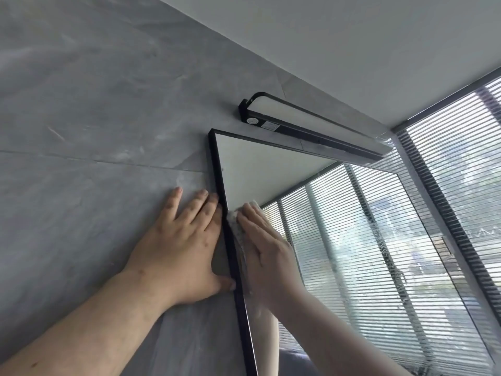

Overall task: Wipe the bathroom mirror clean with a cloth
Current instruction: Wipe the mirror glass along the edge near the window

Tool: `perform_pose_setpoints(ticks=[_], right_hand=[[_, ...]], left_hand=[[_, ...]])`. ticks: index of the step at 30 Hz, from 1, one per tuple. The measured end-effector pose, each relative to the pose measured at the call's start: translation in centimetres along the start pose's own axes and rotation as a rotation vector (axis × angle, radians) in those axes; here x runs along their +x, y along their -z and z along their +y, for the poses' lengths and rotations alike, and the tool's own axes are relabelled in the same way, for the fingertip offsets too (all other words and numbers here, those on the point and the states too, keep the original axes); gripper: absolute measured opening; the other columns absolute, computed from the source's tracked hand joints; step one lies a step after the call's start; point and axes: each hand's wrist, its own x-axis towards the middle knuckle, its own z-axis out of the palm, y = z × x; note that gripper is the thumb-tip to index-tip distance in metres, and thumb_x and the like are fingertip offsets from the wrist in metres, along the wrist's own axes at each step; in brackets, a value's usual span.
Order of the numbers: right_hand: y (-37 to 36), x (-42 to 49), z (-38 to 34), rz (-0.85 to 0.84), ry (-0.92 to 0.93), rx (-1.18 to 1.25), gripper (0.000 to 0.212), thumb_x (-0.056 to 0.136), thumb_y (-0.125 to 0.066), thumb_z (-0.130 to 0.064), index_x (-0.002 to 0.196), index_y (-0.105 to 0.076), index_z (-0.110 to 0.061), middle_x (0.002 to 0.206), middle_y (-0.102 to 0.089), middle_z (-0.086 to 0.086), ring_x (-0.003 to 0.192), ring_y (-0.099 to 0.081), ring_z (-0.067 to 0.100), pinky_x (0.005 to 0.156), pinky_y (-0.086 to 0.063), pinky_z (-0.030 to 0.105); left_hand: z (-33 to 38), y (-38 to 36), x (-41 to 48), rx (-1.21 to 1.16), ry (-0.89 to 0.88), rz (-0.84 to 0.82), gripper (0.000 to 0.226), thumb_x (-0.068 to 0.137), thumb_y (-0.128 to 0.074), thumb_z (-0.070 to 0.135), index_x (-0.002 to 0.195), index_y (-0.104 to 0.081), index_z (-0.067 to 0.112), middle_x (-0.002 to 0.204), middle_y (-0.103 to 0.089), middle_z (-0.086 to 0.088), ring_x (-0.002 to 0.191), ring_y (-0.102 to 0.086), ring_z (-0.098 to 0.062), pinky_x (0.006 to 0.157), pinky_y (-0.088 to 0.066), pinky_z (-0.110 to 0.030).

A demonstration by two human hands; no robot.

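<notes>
Both flat: right hand (pixel 267 249) (on cloth (pixel 238 226))

The mirror (pixel 352 240) hung on the wall (pixel 95 118), directly below the lamp (pixel 311 126). The window blinds (pixel 461 158) stood to its right. The left hand (pixel 184 240) lay flat on the wall beside the mirror's left edge; the right hand (pixel 268 248) pressed the cloth (pixel 235 223) against the glass just inside that edge.

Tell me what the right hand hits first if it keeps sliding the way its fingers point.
Nothing soon: the right hand and cloth have bare mirror ahead, then probably its top frame under the lamp.
</notes>
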Motion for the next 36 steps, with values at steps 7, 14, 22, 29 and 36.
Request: perform_pose_setpoints(ticks=[7,14,22,29,36], right_hand=[[1.2,-6.9,-0.2,0.010,0.119,0.055,0.036,0.098,-0.054,-0.018,0.133,-0.059,-0.014,0.146,-0.052,-0.005,0.139,-0.045,0.015,0.112,-0.041,0.033],[-0.9,2.4,-0.5,-0.026,-0.013,0.010,0.033,0.099,-0.053,-0.019,0.130,-0.065,-0.013,0.143,-0.051,-0.005,0.140,-0.039,0.005,0.117,-0.029,0.021],[-2.6,12.2,-2.1,-0.099,-0.096,-0.003,0.036,0.104,-0.045,-0.021,0.138,-0.058,-0.014,0.152,-0.045,-0.002,0.145,-0.031,0.011,0.098,-0.003,-0.009],[-0.9,13.2,0.7,-0.061,-0.100,-0.011,0.038,0.102,-0.045,-0.007,0.138,-0.056,-0.008,0.148,-0.049,0.001,0.137,-0.039,0.005,0.113,-0.025,0.010],[2.8,14.0,7.3,0.084,-0.380,-0.054,0.031,0.103,-0.051,-0.025,0.130,-0.066,-0.022,0.134,-0.062,-0.007,0.127,-0.054,0.012,0.104,-0.036,0.013]], left_hand=[[0.1,-0.2,0.0,0.022,-0.006,0.013,0.116,0.073,-0.022,0.086,0.156,0.003,0.009,0.164,0.011,-0.012,0.151,0.016,-0.025,0.117,0.013,-0.057],[0.2,0.2,-0.2,-0.023,-0.016,0.020,0.121,0.074,-0.030,0.089,0.154,0.011,0.008,0.164,0.014,-0.010,0.149,0.021,-0.025,0.116,0.015,-0.057],[-0.4,0.6,-0.2,-0.054,-0.046,0.066,0.122,0.068,-0.029,0.090,0.155,-0.015,0.006,0.164,-0.010,-0.013,0.152,-0.004,-0.027,0.120,0.002,-0.056],[-2.7,0.5,2.6,-0.132,-0.130,0.211,0.088,0.057,-0.042,0.082,0.094,-0.076,0.010,0.104,-0.070,-0.004,0.096,-0.065,-0.025,0.086,-0.052,-0.036],[-2.3,-0.3,2.7,-0.092,-0.045,0.196,0.116,0.058,-0.034,0.085,0.126,-0.061,-0.005,0.135,-0.058,-0.020,0.126,-0.056,-0.032,0.114,-0.028,-0.043]])
